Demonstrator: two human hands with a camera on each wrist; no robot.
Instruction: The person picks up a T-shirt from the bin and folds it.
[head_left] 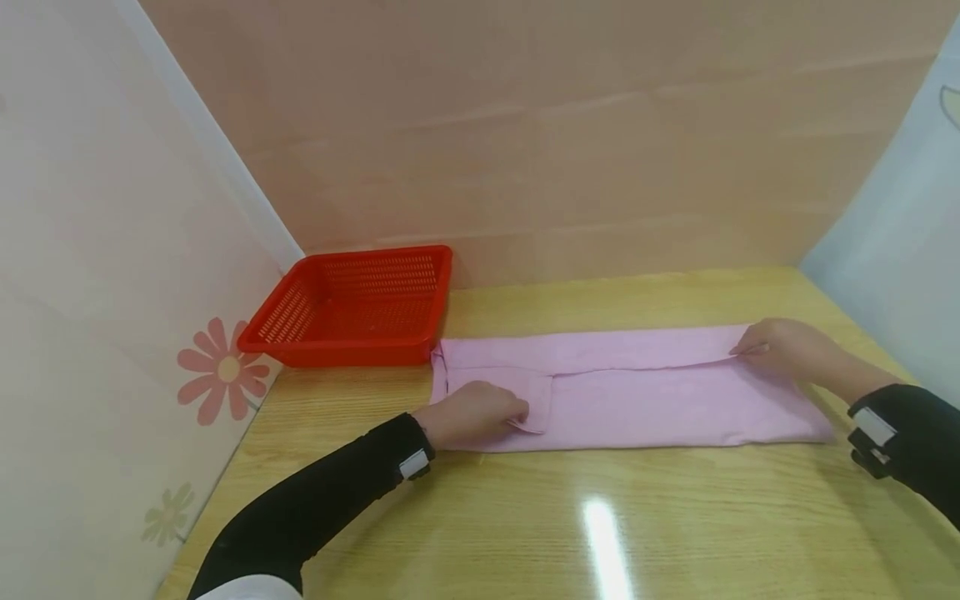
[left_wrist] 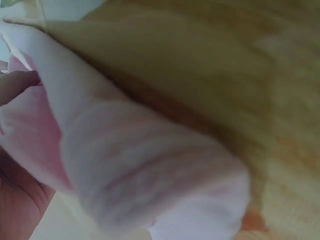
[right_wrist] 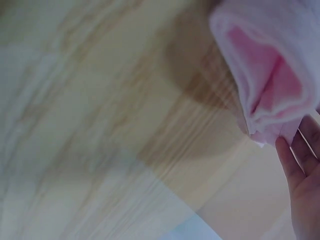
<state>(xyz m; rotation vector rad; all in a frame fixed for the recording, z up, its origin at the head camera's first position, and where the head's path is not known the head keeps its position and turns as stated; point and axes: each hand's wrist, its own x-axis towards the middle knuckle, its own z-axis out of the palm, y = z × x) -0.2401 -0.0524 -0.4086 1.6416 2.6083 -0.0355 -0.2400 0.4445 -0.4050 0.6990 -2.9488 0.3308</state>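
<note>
A pink cloth [head_left: 645, 408] lies folded into a long band across the table, with a strip turned over along its far side. My left hand [head_left: 476, 414] pinches the corner of a small squarish flap near the cloth's left end. At the right end, the far strip's edge is held between the fingers and thumb of my right hand [head_left: 791, 354]. Layered folds of the cloth [left_wrist: 150, 160] fill the left wrist view, partly hiding that hand. The right wrist view catches the folded end of the cloth [right_wrist: 270, 85], open between layers, beside the fingers [right_wrist: 290, 162].
A red plastic basket [head_left: 438, 325] with slotted walls stands at the back left, close against the cloth's far left corner. The wooden table [head_left: 525, 525] runs back to a beige sheet [head_left: 562, 150]. A flower-printed white sheet [head_left: 112, 292] hangs at the left, a pale one [head_left: 892, 233] at the right.
</note>
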